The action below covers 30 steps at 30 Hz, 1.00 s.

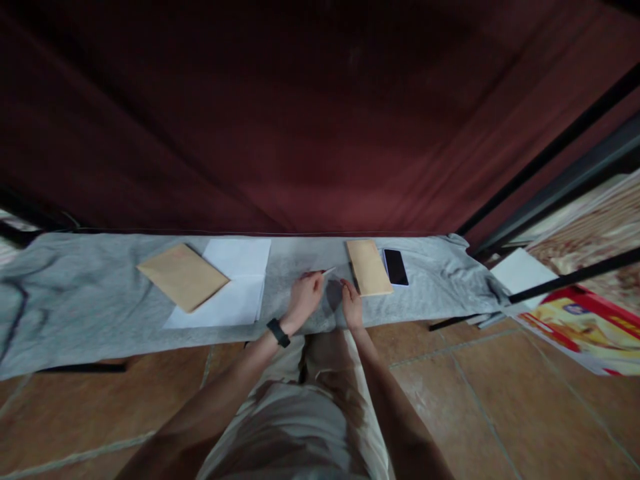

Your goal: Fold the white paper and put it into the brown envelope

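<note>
My left hand [306,294], with a dark watch at its wrist, is closed around a slim pale pen-like thing [329,271]. Its pointed end sticks out toward the right. Close by, my right hand [352,304] has its fingertips pinched together; whatever may be between them is too small to make out. Both hands are over the grey cloth [295,253]. Just right of my right hand lies a brown notebook or envelope [371,268], with a dark-screened phone [396,267] beside it. To the left, another brown envelope-like piece [183,277] rests partly on open white sheets [239,293].
The cloth covers a long narrow table against a dark red curtain [320,133]. Black metal bars [555,150] slant along the right side. A red and yellow box [590,327] and a white sheet [523,272] are at the right, above the tiled floor [440,393].
</note>
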Tool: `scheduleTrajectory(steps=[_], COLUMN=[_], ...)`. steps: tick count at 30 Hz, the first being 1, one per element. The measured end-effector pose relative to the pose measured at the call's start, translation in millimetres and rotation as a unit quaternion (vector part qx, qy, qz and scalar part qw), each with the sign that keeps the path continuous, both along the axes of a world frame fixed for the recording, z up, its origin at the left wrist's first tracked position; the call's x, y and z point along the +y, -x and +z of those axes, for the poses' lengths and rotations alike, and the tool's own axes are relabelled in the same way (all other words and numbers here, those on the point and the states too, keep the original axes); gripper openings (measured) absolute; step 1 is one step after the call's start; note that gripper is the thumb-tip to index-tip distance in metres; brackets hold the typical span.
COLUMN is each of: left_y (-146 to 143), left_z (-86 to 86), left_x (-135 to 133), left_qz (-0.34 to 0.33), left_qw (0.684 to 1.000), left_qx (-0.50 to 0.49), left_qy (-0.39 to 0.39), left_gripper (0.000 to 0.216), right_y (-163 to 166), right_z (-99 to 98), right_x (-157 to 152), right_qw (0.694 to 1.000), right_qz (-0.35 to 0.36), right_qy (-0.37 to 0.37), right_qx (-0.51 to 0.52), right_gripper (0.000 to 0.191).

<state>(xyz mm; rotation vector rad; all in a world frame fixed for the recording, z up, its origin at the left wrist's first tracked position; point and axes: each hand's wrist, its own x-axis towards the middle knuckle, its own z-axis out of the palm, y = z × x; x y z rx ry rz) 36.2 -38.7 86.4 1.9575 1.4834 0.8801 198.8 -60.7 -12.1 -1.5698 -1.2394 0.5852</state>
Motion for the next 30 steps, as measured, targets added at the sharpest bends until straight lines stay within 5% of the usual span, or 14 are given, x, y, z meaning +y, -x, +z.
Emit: scheduleTrajectory(steps=[2, 5, 10, 16, 22, 30], left_y=[6, 10, 7, 18, 48, 58], left_z=[1.3, -8.9, -39.6, -63.6, -68.7, -71.0], left_x=[2, 2, -1, 0, 6, 18], left_qz=[0.049, 0.11, 0.203, 0.233, 0.198, 0.136], left_qw=[0.982, 0.91, 0.849, 0.859, 0.899, 0.963], left_qx=[-0.17, -0.378, -0.442, -0.387, -0.325, -0.153], left_qy=[0.066, 0.13, 0.205, 0.239, 0.218, 0.173], left_gripper=[0.029, 0.028, 0.031, 0.041, 0.022, 0.025], right_y=[3, 12, 34, 44, 19, 15], right_z=[4.9, 12.6, 12.0, -1.7, -0.6, -1.3], right_x=[1, -3, -18, -15, 16, 34], right_qw=[0.995, 0.979, 0.954, 0.956, 0.978, 0.997], right_qz=[0.013, 0.062, 0.089, 0.023, 0.002, -0.027], right_qy=[0.016, 0.025, 0.03, 0.057, 0.064, 0.071], right_qx=[0.096, 0.194, 0.285, 0.286, 0.201, 0.027], right_gripper=[0.051, 0.06, 0.059, 0.038, 0.031, 0.045])
